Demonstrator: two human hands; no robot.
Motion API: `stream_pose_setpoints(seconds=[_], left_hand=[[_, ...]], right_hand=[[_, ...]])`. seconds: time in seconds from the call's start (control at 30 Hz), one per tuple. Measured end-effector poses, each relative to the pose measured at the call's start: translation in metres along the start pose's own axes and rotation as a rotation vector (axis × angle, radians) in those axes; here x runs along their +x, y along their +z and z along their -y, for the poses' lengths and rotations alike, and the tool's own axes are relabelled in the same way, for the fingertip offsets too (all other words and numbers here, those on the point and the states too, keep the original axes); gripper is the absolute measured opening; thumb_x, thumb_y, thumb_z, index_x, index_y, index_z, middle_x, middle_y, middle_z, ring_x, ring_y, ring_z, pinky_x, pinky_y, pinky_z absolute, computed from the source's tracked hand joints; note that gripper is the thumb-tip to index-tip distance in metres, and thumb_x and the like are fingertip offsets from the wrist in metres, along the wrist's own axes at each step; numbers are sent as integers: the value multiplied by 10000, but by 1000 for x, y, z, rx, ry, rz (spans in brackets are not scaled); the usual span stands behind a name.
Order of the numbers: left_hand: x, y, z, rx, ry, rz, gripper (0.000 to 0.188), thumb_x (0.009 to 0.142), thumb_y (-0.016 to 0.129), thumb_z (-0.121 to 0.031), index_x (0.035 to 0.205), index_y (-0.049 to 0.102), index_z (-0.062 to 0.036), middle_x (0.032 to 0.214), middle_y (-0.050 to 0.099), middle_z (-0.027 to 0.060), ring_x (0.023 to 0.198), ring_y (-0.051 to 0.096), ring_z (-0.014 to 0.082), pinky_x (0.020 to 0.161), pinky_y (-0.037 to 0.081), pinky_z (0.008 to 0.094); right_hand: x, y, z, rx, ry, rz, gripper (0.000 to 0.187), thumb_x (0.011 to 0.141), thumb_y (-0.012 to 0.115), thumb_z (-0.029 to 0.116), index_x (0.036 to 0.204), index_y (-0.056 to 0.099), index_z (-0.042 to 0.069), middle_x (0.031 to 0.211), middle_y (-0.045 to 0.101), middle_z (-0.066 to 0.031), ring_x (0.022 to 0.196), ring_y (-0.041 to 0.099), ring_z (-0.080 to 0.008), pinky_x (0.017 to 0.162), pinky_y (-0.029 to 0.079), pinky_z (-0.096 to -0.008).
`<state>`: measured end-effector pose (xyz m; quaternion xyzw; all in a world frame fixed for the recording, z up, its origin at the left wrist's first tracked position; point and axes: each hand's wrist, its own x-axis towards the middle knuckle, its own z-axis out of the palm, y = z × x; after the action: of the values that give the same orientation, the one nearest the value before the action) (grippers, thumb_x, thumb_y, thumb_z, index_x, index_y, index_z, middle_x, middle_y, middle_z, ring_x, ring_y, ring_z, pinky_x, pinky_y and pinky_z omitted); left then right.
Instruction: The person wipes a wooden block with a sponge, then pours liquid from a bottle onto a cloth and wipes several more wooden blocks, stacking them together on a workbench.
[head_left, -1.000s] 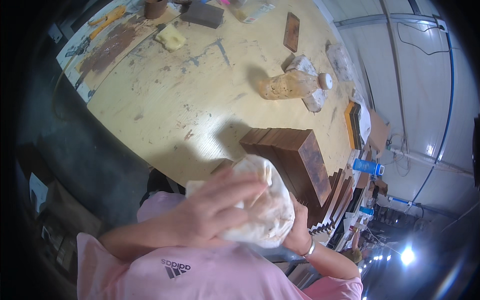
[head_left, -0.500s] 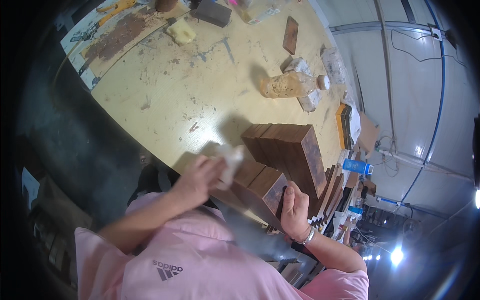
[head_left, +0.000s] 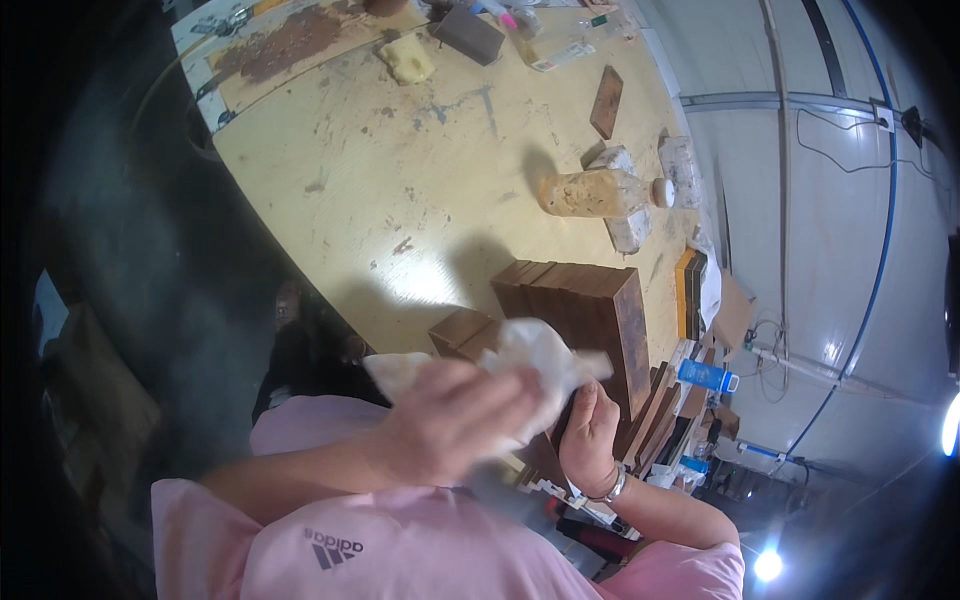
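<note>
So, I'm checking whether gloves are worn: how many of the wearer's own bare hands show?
2. The left hand is on the white cloth, blurred; the right hand is just right of it, curled beside the brown wooden blocks. Neither is fully hidden.

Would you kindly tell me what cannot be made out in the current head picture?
Head view: left hand: fingers blurred, exact grip unclear.
Head view: nearer wooden blocks: largely hidden behind the white cloth and left hand.
Head view: brown container: cut off by the upper edge; its top is unseen.
</note>
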<state>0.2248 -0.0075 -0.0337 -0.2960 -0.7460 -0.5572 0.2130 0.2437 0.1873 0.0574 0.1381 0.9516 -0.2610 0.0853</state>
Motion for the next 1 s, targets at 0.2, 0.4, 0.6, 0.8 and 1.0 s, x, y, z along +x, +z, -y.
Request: stream_pose_setpoints(seconds=[0.2, 0.4, 0.6, 0.8, 1.0], left_hand=[[-73, 36, 67, 95, -316, 100, 573, 695, 701, -52, 1261, 619, -56, 1201, 618, 108, 924, 568, 308, 835, 452, 447], [-1, 35, 25, -150, -32, 0, 328, 745, 699, -187, 1063, 644, -123, 1124, 594, 53, 1001, 558, 259, 891, 396, 432], [-43, 45, 64, -341, -380, -146, 209, 751, 720, -133, 915, 597, -94, 1105, 628, 99, 1016, 599, 318, 885, 451, 408], [-2, 39, 36, -479, -285, -233, 275, 751, 769, -171, 884, 553, -65, 949, 643, 142, 847, 656, 328, 716, 523, 402], [-6, 31, 25, -356, -219, -316, 432, 739, 767, -134, 1139, 630, -48, 1168, 626, 133, 1027, 636, 314, 851, 530, 398]], right_hand=[[0, 1, 7, -32, -2, -9, 433, 1080, 345, 263, 983, 595, -77, 738, 579, -106, 678, 469, -168, 652, 432, -338], [-2, 0, -11, 54, 15, 5, 398, 1086, 357, 261, 931, 578, -32, 770, 543, -48, 717, 451, -103, 653, 413, -292], [-3, 1, -1, -10, -13, -37, 431, 1088, 359, 311, 876, 549, -13, 743, 516, -21, 721, 429, -85, 651, 399, -274], [1, 5, 0, 10, -90, -72, 499, 1070, 337, 365, 834, 522, -35, 611, 400, -75, 597, 364, -144, 539, 354, -339], [-1, 10, 5, 319, 151, -212, 450, 1060, 366, 317, 845, 546, -35, 610, 443, -43, 584, 396, -124, 528, 355, -311]])
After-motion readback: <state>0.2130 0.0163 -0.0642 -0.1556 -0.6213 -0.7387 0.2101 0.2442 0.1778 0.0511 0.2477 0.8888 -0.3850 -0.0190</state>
